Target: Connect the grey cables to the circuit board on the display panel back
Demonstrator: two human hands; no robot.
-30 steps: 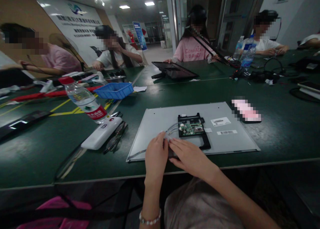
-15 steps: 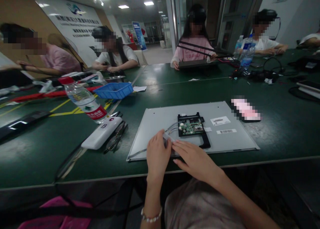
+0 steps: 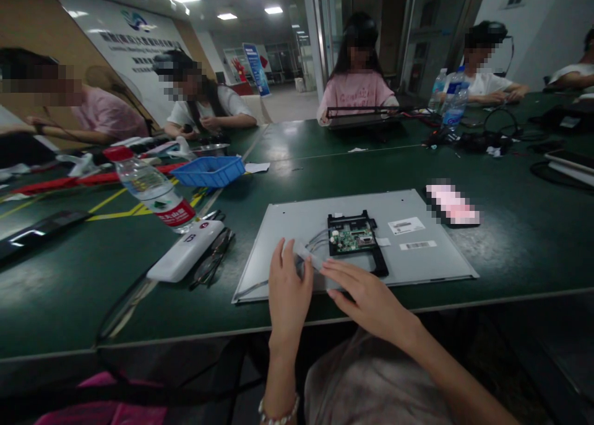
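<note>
The fingers [image 3: 288,252] of the left hand [image 3: 291,298] stand apart, thumb separated from forefinger, while those of the right hand [image 3: 369,292] lie extended and close together; whether the right ones pinch anything, I cannot tell. Between the two sets of fingertips is a translucent strip [image 3: 307,253], slanting down from the left forefinger towards the right fingertips. Half a second ago the left fingers were bunched closer together; now they have fanned out and more of the strip shows, which suggests it is being handled or positioned rather than pressed flat. The strip looks pale, thin and slightly shiny, and whether it is stuck down is unclear. Just beyond the fingertips, thin grey cables [image 3: 317,238] run to a green circuit board [image 3: 350,239] in a black bracket [image 3: 381,265], whose open lower part lies just past the right fingers. Under all this, a flat silver-grey panel [image 3: 290,224] spreads to both sides of the fingers, with a white label [image 3: 406,226] and a barcode sticker [image 3: 418,245] beyond them to the right. Farther left of the fingers are dark-framed glasses [image 3: 212,261] and a white oblong device [image 3: 185,252].
</note>
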